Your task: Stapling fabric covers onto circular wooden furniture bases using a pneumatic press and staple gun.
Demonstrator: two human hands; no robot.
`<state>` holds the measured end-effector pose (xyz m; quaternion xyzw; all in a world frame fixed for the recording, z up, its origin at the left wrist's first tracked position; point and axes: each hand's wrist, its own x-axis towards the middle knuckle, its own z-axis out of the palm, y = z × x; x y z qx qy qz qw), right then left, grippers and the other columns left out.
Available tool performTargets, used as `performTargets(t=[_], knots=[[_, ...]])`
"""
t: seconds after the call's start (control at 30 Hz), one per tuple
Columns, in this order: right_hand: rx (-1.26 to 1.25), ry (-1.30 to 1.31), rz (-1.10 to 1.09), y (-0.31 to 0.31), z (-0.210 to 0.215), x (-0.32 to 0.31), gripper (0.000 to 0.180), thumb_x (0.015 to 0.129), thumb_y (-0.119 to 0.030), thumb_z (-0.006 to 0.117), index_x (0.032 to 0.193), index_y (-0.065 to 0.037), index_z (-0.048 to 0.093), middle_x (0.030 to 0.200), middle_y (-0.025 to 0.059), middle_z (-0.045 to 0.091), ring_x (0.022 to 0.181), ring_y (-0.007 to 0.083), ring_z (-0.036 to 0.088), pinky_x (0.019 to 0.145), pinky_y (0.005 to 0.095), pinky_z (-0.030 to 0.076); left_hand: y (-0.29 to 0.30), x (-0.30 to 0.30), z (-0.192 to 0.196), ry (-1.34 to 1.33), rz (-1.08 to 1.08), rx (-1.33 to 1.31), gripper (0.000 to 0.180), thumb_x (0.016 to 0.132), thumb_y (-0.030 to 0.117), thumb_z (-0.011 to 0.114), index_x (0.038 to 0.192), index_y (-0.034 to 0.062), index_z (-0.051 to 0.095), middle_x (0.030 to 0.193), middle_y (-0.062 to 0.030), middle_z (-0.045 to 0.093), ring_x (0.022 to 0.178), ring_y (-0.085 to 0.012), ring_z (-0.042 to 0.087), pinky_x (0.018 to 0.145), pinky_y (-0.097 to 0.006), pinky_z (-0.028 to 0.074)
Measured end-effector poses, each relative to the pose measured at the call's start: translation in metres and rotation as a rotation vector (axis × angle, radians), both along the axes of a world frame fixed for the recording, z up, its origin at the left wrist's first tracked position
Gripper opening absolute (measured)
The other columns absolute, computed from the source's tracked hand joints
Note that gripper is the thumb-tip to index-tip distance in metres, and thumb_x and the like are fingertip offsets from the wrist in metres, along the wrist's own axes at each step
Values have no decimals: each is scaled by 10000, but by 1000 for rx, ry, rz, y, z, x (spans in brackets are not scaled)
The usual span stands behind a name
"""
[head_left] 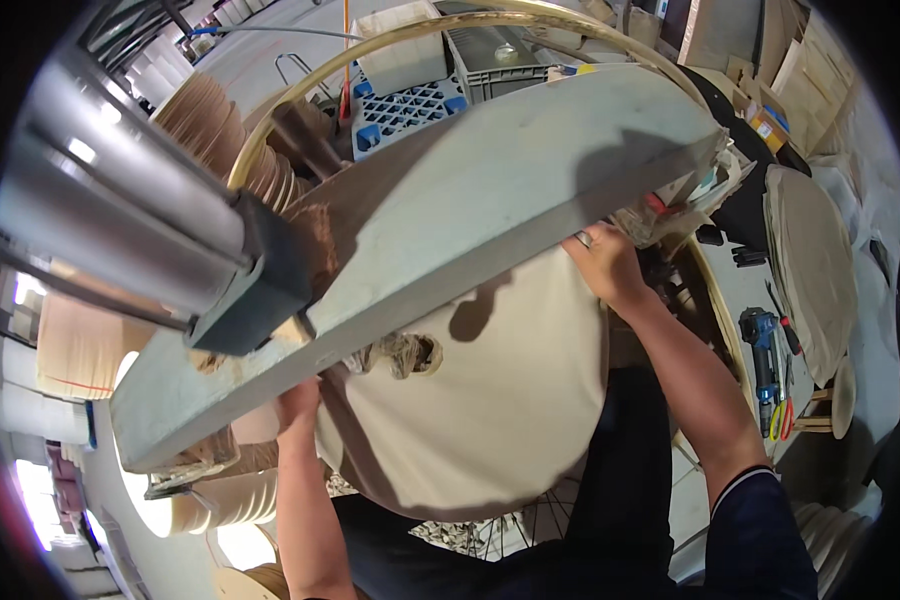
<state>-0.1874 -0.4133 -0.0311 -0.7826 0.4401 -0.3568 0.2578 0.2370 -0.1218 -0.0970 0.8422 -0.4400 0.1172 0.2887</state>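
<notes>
A broad grey-green slab (530, 170) with a thick edge slants across the view above both hands. Below it a smooth beige sheet (500, 400) drapes in a rounded shape over my lap, with a hole in it and crumpled clear plastic (395, 355) beside the hole. My right hand (607, 265) is closed at the sheet's upper right edge, just under the slab; a ring shows on one finger and some fingertips are hidden. My left hand (298, 402) reaches under the slab at the sheet's left side, its fingers mostly hidden.
A metal cylinder press (130, 190) with a dark block stands over the slab's left part. A curved pale hoop (370, 45) arches behind. To the right lie a blue power tool (760, 365), yellow-red scissors (781, 418) and stacked beige discs (810, 270). A grey crate (495, 80) stands behind.
</notes>
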Motion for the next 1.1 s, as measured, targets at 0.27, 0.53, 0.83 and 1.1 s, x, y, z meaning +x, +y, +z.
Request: performTargets(t=[0.27,0.53,0.83,1.1], knots=[[-198,-33,-48,-90,-91,42,249,1014,-285,686,1115,-64,739,1075,86,759,1017,279,720,879,417,550,21,61,-3,-206,-126,167,391,973,83,605,1358,22,632,1316,-268,686,1244,-461,635,1027,-517,504],[-450,65,-79,-100,-159,37,330,1025,-326,656,1189,-54,743,1203,110,747,1108,311,702,955,444,534,-2,37,-22,-143,-126,332,420,992,120,610,1399,16,605,1362,-286,661,1297,-467,605,1058,-526,487],[903,-277,-113,3,-98,-37,595,1051,-530,621,1304,4,691,1247,169,713,1140,233,664,978,388,511,52,-50,5,555,142,165,535,1086,295,584,1531,6,522,1499,-237,607,1417,-369,559,1178,-423,432],[1215,-574,-295,74,-91,-87,579,1029,-642,622,1124,-81,726,806,-15,601,634,151,495,584,350,396,127,-115,-15,1395,255,-497,539,1159,435,418,1441,14,600,1367,-98,695,1258,-234,642,1055,-364,511]])
